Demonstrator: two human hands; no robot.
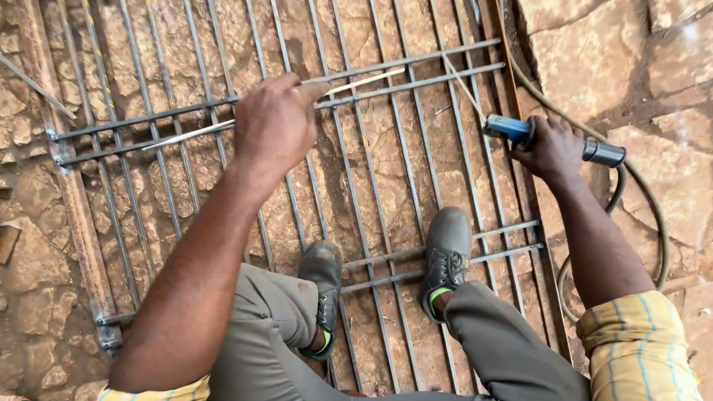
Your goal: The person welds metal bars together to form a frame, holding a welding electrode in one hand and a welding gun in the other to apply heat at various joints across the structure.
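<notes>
Left hand (276, 122), at ten o'clock, pinches a thin flat strip (223, 126) laid along the metal grille (386, 148) on the stone floor (594, 52). Right hand (553, 148), at two o'clock, grips closed around the blue electrode holder (512, 128), rod (464, 87) touching the crossbar. Recommend pressing the strip flush and steadying the rod tip.

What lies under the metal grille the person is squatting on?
Under the metal grille, cracked brown stone paving shows between the bars. Both shoes and the person's legs cover the ground beneath them.
</notes>
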